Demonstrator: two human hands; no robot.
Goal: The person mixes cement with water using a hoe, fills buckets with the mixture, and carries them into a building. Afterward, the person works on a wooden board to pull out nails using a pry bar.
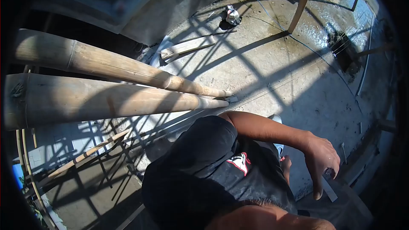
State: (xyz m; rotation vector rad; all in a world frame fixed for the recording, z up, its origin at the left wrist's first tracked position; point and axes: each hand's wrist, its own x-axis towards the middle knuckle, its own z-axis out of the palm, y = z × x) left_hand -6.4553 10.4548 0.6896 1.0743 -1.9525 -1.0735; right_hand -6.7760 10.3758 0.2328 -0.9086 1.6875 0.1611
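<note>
Far L, I've 2 fat bamboo poles, the far pole [119, 66] and near pole [106, 99], slanting in from the L edge; their thin ends reach the floor [255, 66] about mid-view, close tog. Near L, below them: pale panels [64, 142] w/ lattice shadows, and a thin pole [87, 154] lying at a slant. Past the far pole, planks [189, 47] lie on the floor nr the wall [170, 4].

Mid, near side: my black shirt [191, 149] w/ a white + red logo [240, 163]. Bare skin shows at the near edge; can't tell which body part. Mid, far side: a small crumpled bag [232, 16] on the floor, well apart from the hands.

R of mid, far: post [301, 6] upright on the floor. Just R of my shirt, a bare foot [286, 167].

My L arm reaches R from the sleeve, wrist bent, L hand [321, 157] hanging over the near R. Fingers curled, thumb pointing down, a small dark bit [328, 171] at the fingers. A pale flat strip [329, 191] sticks out just below it; can't tell if it's gripped or how narrow the fingers are. R hand's out of view, so can't tell its fingers.

Far R: blue hose [316, 53] across the floor, wet patch, dark hole [344, 57], pale pipe [366, 68] beside it.
</note>
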